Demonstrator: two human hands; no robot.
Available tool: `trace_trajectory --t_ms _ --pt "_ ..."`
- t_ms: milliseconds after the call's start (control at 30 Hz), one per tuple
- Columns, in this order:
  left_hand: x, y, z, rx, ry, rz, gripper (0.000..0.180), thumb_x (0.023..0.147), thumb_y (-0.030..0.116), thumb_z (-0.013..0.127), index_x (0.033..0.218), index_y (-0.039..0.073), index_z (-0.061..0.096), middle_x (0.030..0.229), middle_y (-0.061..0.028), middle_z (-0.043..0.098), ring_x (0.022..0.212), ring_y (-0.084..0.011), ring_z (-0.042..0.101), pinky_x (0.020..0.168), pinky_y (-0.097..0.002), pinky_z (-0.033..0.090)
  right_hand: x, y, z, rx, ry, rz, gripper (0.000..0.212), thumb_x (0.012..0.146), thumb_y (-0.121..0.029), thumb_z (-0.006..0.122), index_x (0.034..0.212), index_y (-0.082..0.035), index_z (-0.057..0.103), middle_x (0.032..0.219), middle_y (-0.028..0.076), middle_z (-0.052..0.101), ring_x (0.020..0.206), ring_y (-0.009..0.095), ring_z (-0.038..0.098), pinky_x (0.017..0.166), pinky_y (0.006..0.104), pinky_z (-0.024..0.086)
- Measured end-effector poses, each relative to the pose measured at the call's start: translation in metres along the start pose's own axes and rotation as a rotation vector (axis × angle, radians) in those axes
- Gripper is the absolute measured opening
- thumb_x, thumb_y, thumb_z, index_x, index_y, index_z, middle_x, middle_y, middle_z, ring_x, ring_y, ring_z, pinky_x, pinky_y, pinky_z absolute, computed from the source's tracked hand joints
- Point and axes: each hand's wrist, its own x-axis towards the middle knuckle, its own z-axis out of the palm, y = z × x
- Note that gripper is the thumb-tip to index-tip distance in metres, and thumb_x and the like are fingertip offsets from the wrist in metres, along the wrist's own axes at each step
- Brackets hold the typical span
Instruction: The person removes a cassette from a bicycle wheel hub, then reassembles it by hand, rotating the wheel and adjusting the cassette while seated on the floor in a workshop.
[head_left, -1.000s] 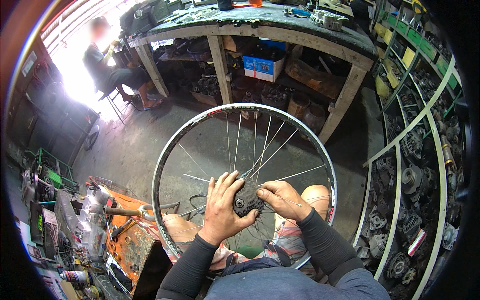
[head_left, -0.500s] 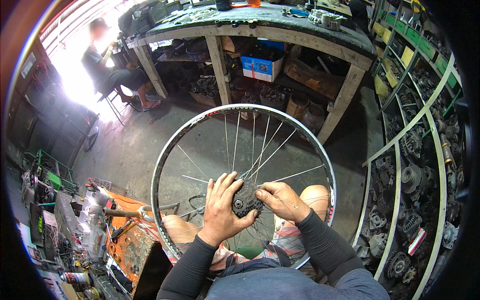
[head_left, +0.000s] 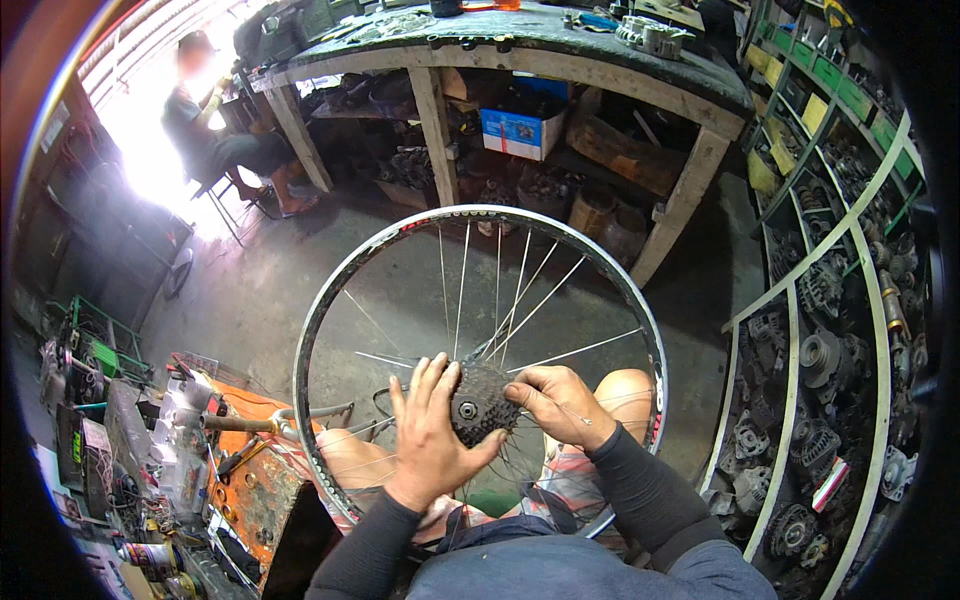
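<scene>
At the centre of the frame, a bicycle wheel (head_left: pixel 482 213) lies across a seated person's lap, its rear sprocket cassette (head_left: pixel 482 385) facing up. Compared with a second ago, the left hand (head_left: pixel 432 440) has slid toward the left off the sprockets, baring more of their dark teeth; its fingers are slightly spread along the cassette's left edge, thumb at the lower edge. The right hand (head_left: pixel 560 400) matches the earlier view: thumb and forefinger pinched together at the cassette's right edge, seemingly on a thin spoke (head_left: pixel 574 414) whose end sticks out across that hand. The left hand blocks the cassette's left side. Both knees show beneath the wheel. Across the top stretches a long work surface (head_left: pixel 560 38), with a blue-and-white box (head_left: pixel 515 134) underneath. Another person (head_left: pixel 190 135) sits at upper left. Shelves (head_left: pixel 792 350) of metal parts curve down the right; a battered orange metal stand (head_left: pixel 255 478) fills the lower left.
</scene>
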Motion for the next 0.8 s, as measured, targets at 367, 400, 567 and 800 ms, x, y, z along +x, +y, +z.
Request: trace_trajectory --t_ms 367,400,567,800 --pt "0.07 -0.034 -0.025 -0.191 -0.264 0.439 0.093 0.076 0.053 0.099 0.152 0.008 0.071 0.161 -0.0191 0.066 0.152 -0.0417 0.062 0.134 -0.0633 0.04 -0.004 -0.01 -0.019 0.064 0.098 0.072 0.036 0.106 -0.028 0.076 0.102 0.007 0.084 0.082 0.012 0.078 0.075 0.017 0.07 0.07 0.0395 0.057" --pt "0.064 -0.033 -0.018 -0.207 -0.238 0.392 0.093 0.075 0.053 0.1 0.151 0.008 0.071 0.159 -0.0189 0.068 0.149 -0.0414 0.065 0.134 -0.0642 0.04 -0.006 -0.009 -0.021 0.069 0.132 0.076 0.036 0.106 -0.028 0.075 0.101 0.007 0.083 0.081 0.012 0.077 0.076 0.017 0.069 0.07 0.0395 0.057" --pt "0.039 -0.016 0.008 -0.133 0.022 0.217 0.087 0.08 0.055 0.096 0.146 0.003 0.074 0.157 -0.0215 0.067 0.151 -0.0432 0.062 0.133 -0.0656 0.037 -0.008 -0.003 -0.017 -0.066 0.108 0.057 0.033 0.104 -0.025 0.074 0.104 0.007 0.082 0.088 0.017 0.079 0.08 0.021 0.073 0.073 0.0397 0.057" --pt "0.024 0.003 0.014 -0.008 0.09 0.037 0.09 0.081 0.058 0.095 0.147 0.0 0.074 0.166 -0.026 0.062 0.162 -0.0503 0.049 0.136 -0.0719 0.026 -0.007 -0.008 -0.017 -0.097 0.088 0.028 0.03 0.103 -0.023 0.076 0.105 0.006 0.084 0.092 0.023 0.082 0.082 0.031 0.081 0.077 0.0435 0.061"
